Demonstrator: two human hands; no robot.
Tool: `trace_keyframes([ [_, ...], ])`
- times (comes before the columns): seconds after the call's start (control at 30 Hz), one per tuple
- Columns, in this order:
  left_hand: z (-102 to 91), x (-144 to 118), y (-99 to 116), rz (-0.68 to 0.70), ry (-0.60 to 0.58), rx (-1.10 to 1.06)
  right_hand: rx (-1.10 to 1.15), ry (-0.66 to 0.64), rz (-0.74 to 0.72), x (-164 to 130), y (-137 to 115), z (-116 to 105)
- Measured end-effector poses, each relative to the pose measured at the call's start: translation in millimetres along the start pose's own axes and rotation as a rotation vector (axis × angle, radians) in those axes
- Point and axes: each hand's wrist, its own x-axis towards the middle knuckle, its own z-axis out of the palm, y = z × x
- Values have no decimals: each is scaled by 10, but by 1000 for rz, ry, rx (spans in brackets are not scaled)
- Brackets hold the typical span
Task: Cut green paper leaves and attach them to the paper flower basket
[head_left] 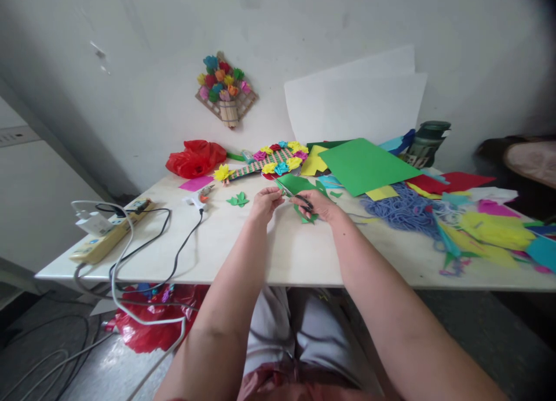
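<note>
My right hand (319, 204) is closed around the dark handles of a pair of scissors (306, 202), whose blades point left toward my other hand. Fingers pinched, my left hand (267, 203) holds a small piece of green paper at the blade tips; its outline is mostly hidden. Under and behind the scissors lies a larger cut green sheet (295, 183). To the left, several green paper leaves (237, 200) lie in a small pile. Just behind my hands rests a woven fan-like piece (260, 164) edged with colourful paper flowers.
A glue gun (200, 199) with a black cord and a power strip (108, 233) occupy the left side. Blue yarn (402, 210), a large green sheet (367, 166) and paper scraps (490, 230) spread rightward. A red plastic bag (195, 159) and a dark jar (428, 143) stand behind.
</note>
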Motion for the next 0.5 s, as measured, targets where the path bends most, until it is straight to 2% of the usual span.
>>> trace_keyframes([
  [0.5,-11,-1,23,-30,-28,-6,4,30,-27,-1,-22,23],
])
